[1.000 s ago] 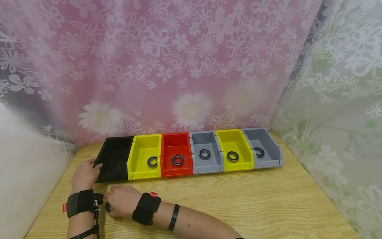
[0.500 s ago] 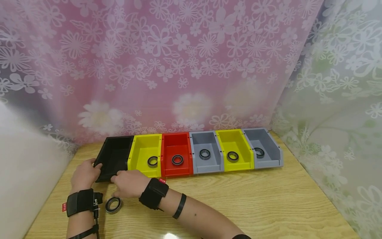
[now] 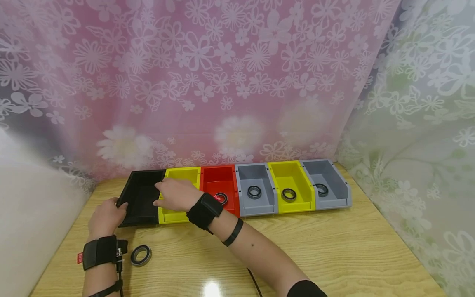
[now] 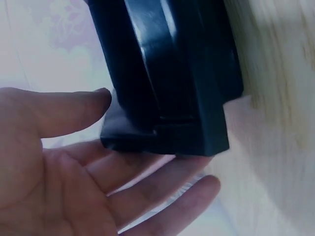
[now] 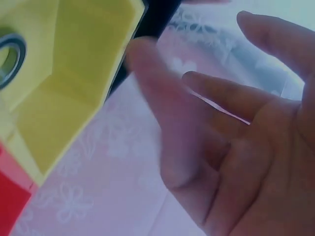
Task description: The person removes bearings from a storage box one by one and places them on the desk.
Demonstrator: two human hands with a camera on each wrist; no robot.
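Note:
At the left end of the bin row is a black bin (image 3: 139, 220). My left hand (image 3: 106, 216) grips its left wall; the left wrist view has the thumb (image 4: 74, 110) on one side and the fingers (image 4: 152, 196) along the other. My right hand (image 3: 178, 194) hovers over the edge between the black bin and the yellow bin (image 3: 179, 217), with fingers extended and nothing held. A bearing (image 5: 21, 53) lies in that yellow bin, hidden by my right hand in the head view. Another bearing (image 3: 133, 256) lies flat on the table in front of the black bin.
To the right stand a red bin (image 3: 237, 181), a grey bin (image 3: 259, 212), another yellow bin (image 3: 297, 207) and another grey bin (image 3: 334, 203), each with a bearing inside. A floral curtain (image 3: 230, 103) hangs behind the row. A cable (image 3: 254, 282) lies near my right forearm.
My right hand has moved from the bearing on the table, up and right past the black bin's front edge, to above the bins. That bearing is uncovered now. The left hand has stayed put.

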